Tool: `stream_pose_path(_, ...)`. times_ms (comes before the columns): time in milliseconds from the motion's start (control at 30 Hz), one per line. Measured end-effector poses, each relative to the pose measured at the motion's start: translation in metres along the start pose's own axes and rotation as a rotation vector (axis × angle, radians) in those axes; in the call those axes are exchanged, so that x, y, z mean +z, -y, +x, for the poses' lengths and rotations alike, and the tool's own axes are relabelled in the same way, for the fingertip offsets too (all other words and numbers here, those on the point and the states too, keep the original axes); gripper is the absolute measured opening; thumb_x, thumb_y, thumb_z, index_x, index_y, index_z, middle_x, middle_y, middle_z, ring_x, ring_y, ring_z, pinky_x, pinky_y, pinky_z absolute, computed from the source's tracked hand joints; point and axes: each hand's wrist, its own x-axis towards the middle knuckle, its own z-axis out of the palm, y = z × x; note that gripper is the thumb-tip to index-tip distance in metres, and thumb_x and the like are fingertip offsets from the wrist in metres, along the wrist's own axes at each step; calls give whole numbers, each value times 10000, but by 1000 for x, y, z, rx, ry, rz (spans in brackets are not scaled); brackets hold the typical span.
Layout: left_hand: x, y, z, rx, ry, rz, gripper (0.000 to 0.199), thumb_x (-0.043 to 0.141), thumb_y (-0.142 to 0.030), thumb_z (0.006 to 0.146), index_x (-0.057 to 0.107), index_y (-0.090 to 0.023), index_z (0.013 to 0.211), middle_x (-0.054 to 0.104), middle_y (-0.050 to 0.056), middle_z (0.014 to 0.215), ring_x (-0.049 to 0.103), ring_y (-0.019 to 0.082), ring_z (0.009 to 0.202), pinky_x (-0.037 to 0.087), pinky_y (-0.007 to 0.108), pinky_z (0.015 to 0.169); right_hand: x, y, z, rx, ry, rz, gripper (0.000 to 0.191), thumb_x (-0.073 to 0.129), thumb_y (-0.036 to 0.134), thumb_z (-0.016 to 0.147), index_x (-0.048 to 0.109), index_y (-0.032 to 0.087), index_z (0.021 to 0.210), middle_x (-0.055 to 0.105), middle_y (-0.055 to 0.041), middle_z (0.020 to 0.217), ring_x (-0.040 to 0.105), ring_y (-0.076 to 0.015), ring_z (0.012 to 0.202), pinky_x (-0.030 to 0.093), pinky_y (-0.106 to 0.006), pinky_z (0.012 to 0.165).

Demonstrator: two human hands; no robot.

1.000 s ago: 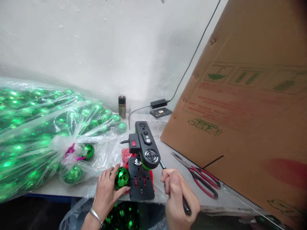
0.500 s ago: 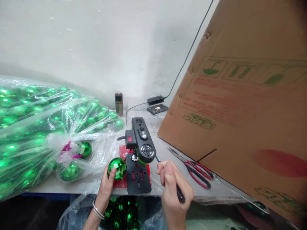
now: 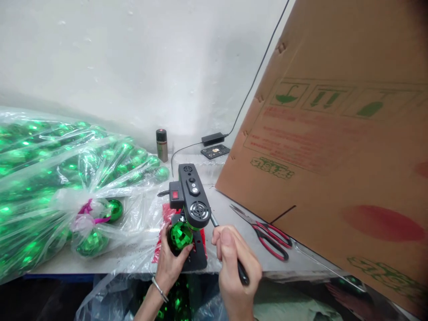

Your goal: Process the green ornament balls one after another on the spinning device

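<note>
In my left hand (image 3: 170,258) is a shiny green faceted bauble (image 3: 181,235), gripped between thumb and fingers. It sits right beside the underside of the black device's head, above the device's black base plate (image 3: 197,263). The black device (image 3: 194,191) has round grilles, small buttons and a red switch on its side. My right hand (image 3: 236,263) is closed around a black-handled metal rod (image 3: 243,273). The rod's shaft runs up towards the device's head; its far end is hidden there. Red plastic (image 3: 163,227) lies under the base plate.
At left, a clear plastic bag (image 3: 67,165) bulges with green baubles. Red-and-black-handled scissors (image 3: 269,236) lie beside a big leaning cardboard box (image 3: 321,133). Behind stand a small dark-capped bottle (image 3: 162,147), a phone (image 3: 215,151) and a power adapter (image 3: 214,138) with its cable.
My left hand has carried the green bauble rightward, from beside the device to under its head. My right hand keeps its hold on the rod. The view has shifted slightly.
</note>
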Motion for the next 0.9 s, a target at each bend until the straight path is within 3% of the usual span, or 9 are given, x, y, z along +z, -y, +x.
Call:
stream_pose_path(100,3,8,-2,100,67,63,825,906,-542,857,577,-244,1552,698,212,1622,651,468,1573,495,707,1345,0,0,0,-16,-10,-2,464,503,214,1236,562,245,777,533,31,678,547,-134,606,439,-282,574)
stream_pose_path(333,10,15,-13,285,95,148,675,837,-393,921,612,-209,1530,673,251,1599,646,486,1562,532,737,1306,-2,0,-1,-19,-3,-18,419,505,190,1232,593,241,825,582,24,715,564,-125,619,449,-267,577)
stream_pose_path(433,15,11,-13,234,79,163,735,888,-420,870,618,-212,1522,671,251,1592,653,495,1550,552,739,1283,-2,-1,-3,-20,-2,-17,422,507,193,1226,609,240,819,570,18,705,565,-141,628,447,-284,578)
stream_pose_path(567,14,1,-9,144,173,127,840,988,-501,755,660,-234,1480,743,209,1536,720,489,1469,585,722,1259,-2,-3,-6,-14,-5,-14,408,513,170,1212,617,236,823,590,8,715,580,-147,630,439,-291,573)
stream_pose_path(700,13,-7,-6,54,157,100,761,948,-510,775,689,-218,1427,814,191,1414,789,472,1356,618,699,1220,-3,-5,-10,-15,-13,-11,393,520,140,1193,605,236,822,603,7,719,589,-145,620,432,-288,561)
stream_pose_path(900,15,-8,-8,16,121,91,751,915,-450,733,687,-207,1406,818,192,1383,805,463,1318,634,685,1199,-6,-8,-16,-25,16,-26,396,496,77,1175,586,235,823,613,6,729,616,-138,636,441,-282,572)
